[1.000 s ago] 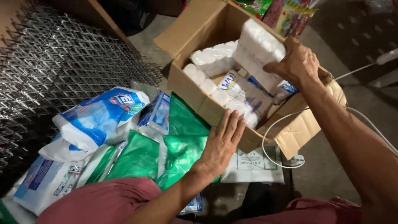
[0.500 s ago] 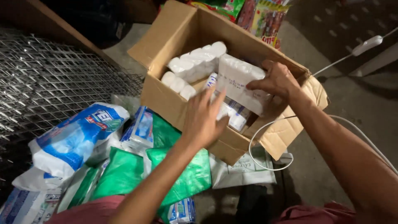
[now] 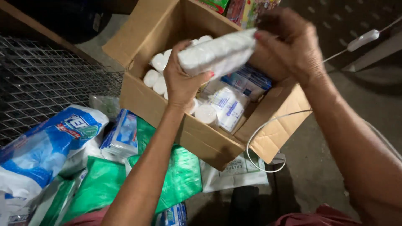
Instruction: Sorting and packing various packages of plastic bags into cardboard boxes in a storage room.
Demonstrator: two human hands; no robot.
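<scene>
While both hands clamp the white roll pack (image 3: 217,52), left hand (image 3: 182,81) at its near end and right hand (image 3: 293,44) at the far end, above the open cardboard box (image 3: 184,129), keep it level and clear of the white cable (image 3: 268,125)

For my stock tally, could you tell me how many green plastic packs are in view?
3: one just below the cardboard box, one left of it, one further left, partly covered. More may be hidden.
</scene>
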